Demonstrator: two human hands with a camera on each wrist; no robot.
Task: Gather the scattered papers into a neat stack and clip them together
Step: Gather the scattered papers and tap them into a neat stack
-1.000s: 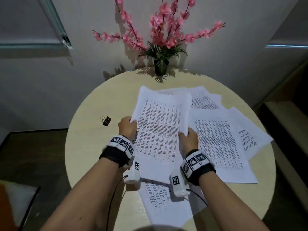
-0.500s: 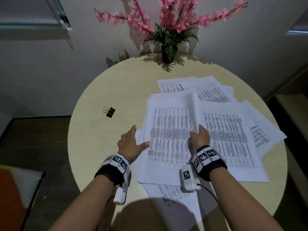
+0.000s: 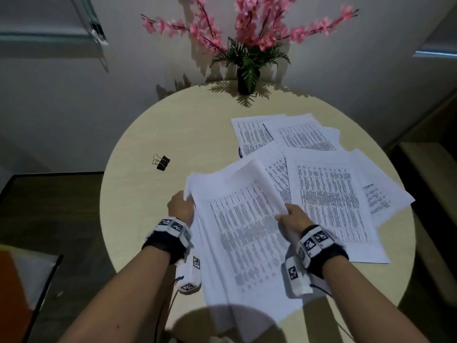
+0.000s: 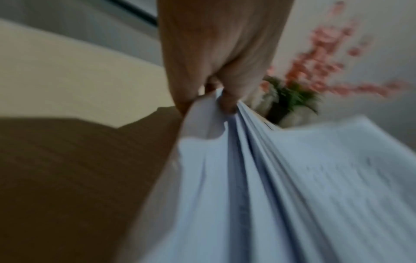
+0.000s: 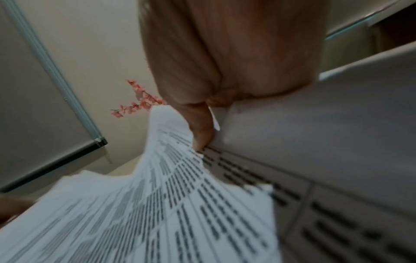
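Observation:
A bundle of printed sheets (image 3: 242,233) is lifted off the round table, tilted toward me. My left hand (image 3: 181,206) grips its left edge; the left wrist view shows fingers (image 4: 227,101) pinching several layered sheets (image 4: 258,178). My right hand (image 3: 291,216) grips the right edge, thumb (image 5: 202,128) on the printed face (image 5: 157,204). More printed sheets (image 3: 331,201) lie fanned on the table to the right, others (image 3: 284,134) farther back. A black binder clip (image 3: 162,162) lies on the table's left side, apart from both hands.
The round beige table (image 3: 193,134) holds a dark vase of pink blossoms (image 3: 246,78) at its far edge against the wall. Dark floor lies to the left, and a low step or bench (image 3: 432,174) stands at the right.
Half a second ago my left hand was open beside the flat bundle; now it grips the left edge, and both hands have lifted the bundle toward me.

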